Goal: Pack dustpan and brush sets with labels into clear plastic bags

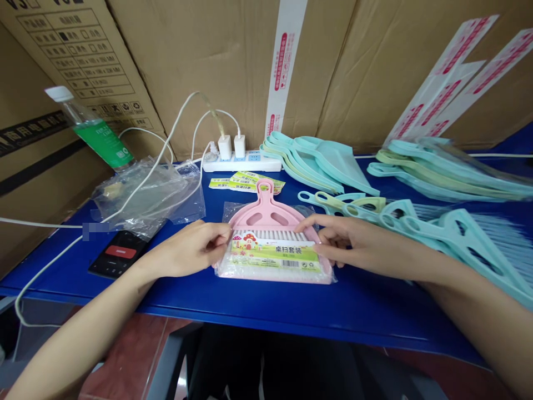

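Observation:
A pink dustpan point(245, 214) with a white-bristled brush lies on the blue table inside a clear plastic bag point(270, 271). A printed label point(272, 253) with a mushroom house covers part of the brush. My left hand point(194, 247) has its fingers curled closed on the bag's left edge. At the right edge, my right hand point(345, 244) grips the bagged dustpan between thumb and bent fingers, its index finger over the top. Behind the dustpan's handle are spare labels point(247, 181).
Turquoise and green dustpans point(325, 161) stand stacked at the back, more dustpans point(437, 166) to their right. Loose brushes point(453, 239) spread near my right forearm. A power strip point(245, 163), clear bags point(145, 189), a phone point(119, 254), a bottle point(97, 136) and cables are on the left; cardboard boxes point(216, 61) wall the back.

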Demonstrator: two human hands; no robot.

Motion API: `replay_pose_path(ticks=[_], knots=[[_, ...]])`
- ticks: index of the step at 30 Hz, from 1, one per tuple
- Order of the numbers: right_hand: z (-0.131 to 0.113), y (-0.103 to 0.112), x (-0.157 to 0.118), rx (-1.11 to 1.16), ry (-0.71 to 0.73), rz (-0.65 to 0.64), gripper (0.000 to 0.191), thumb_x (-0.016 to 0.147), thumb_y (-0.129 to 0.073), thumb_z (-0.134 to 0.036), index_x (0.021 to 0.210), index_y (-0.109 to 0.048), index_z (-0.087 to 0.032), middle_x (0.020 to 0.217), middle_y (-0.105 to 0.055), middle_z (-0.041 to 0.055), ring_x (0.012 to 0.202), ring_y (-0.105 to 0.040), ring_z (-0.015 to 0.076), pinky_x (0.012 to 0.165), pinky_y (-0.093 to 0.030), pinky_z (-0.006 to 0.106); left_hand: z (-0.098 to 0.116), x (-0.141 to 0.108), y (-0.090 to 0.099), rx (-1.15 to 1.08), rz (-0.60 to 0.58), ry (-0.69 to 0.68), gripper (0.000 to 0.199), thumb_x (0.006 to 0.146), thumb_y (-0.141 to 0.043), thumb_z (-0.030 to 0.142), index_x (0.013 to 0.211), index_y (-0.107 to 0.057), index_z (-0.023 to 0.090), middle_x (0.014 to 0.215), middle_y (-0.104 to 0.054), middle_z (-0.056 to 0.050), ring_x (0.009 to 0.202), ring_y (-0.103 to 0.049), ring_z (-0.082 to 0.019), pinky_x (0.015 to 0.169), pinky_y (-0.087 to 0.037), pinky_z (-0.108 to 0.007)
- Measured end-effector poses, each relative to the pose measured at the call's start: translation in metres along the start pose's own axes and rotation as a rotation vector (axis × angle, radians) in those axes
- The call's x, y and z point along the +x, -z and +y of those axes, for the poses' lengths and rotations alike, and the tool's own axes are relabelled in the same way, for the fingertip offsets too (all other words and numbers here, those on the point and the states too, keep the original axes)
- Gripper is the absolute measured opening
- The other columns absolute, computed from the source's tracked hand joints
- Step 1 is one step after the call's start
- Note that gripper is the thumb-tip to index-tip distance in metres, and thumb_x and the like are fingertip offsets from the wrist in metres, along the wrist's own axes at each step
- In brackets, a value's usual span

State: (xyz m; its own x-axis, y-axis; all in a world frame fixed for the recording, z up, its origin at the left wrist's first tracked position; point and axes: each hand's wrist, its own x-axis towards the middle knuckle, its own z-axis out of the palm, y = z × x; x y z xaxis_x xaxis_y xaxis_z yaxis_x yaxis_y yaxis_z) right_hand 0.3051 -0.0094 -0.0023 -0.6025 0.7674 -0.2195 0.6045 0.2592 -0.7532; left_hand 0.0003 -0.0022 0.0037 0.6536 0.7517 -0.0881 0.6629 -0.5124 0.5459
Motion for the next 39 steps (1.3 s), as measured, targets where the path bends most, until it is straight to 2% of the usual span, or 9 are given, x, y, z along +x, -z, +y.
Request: replay_pose_path(ticks=[4, 8, 19, 26, 34, 39], knots=[[-0.0017, 0.0015, 0.0, -0.01, -0.003, -0.012, 0.047, 0.091, -0.046, -0.046, 0.129, -0.053, -0.019, 0.059, -0.05, -0.006, 0.052, -0.041, 0.0139, 0.051, -0.027, 0.028, 0.0008, 0.0004, 0.0007, -0.021, 0.007, 0.013, 0.023, 0.088, -0.043, 0.027, 0.067, -0.035, 0.022, 0.056, -0.039, 0.008, 0.05, -0.04, -0.009, 0.053, -0.029, -0.022], [-0.0016, 0.0031, 0.0004, -0.05, -0.002, -0.002, 0.049, 0.092, -0.045, -0.048, 0.13, -0.054, -0.018, 0.056, -0.046, -0.0074, 0.05, -0.038, 0.0137, 0.05, -0.027, 0.028, 0.001, -0.0005, 0.0007, -0.036, 0.003, 0.023, 0.024, 0.089, -0.044, 0.03, 0.068, -0.036, 0.022, 0.057, -0.041, 0.008, 0.051, -0.042, -0.009, 0.053, -0.031, -0.022], [0.0024, 0.0057, -0.001, -0.094, 0.029, -0.001, 0.048, 0.094, -0.044, -0.046, 0.131, -0.055, -0.018, 0.057, -0.054, -0.0049, 0.051, -0.047, 0.015, 0.05, -0.032, 0.027, 0.0029, -0.002, 0.0021, -0.072, -0.016, 0.042, 0.022, 0.091, -0.044, 0.031, 0.071, -0.042, 0.022, 0.058, -0.051, 0.008, 0.05, -0.051, -0.009, 0.053, -0.036, -0.022], [0.001, 0.0056, -0.0005, -0.105, 0.05, 0.025, 0.044, 0.095, -0.041, -0.04, 0.128, -0.057, -0.017, 0.057, -0.056, -0.0036, 0.051, -0.049, 0.0154, 0.049, -0.035, 0.027, 0.0015, -0.0026, 0.001, -0.083, -0.002, 0.051, 0.021, 0.092, -0.04, 0.029, 0.072, -0.039, 0.022, 0.056, -0.05, 0.009, 0.046, -0.052, -0.009, 0.052, -0.037, -0.022], [-0.0036, 0.0052, 0.0, -0.139, 0.085, 0.147, 0.04, 0.096, -0.038, -0.041, 0.116, -0.065, -0.018, 0.054, -0.047, -0.0048, 0.051, -0.048, 0.0157, 0.051, -0.036, 0.028, 0.0014, -0.0029, 0.0015, -0.038, 0.012, 0.058, 0.02, 0.091, -0.039, 0.03, 0.072, -0.036, 0.023, 0.053, -0.048, 0.009, 0.048, -0.049, -0.01, 0.053, -0.034, -0.023], [-0.0045, 0.0047, -0.0008, -0.172, 0.124, 0.189, 0.038, 0.097, -0.038, -0.039, 0.112, -0.066, -0.019, 0.056, -0.046, -0.0043, 0.051, -0.045, 0.0155, 0.052, -0.034, 0.029, -0.0009, -0.0016, 0.0014, 0.069, 0.13, 0.031, 0.019, 0.088, -0.038, 0.028, 0.07, -0.034, 0.023, 0.056, -0.036, 0.009, 0.05, -0.032, -0.01, 0.052, -0.028, -0.023]])
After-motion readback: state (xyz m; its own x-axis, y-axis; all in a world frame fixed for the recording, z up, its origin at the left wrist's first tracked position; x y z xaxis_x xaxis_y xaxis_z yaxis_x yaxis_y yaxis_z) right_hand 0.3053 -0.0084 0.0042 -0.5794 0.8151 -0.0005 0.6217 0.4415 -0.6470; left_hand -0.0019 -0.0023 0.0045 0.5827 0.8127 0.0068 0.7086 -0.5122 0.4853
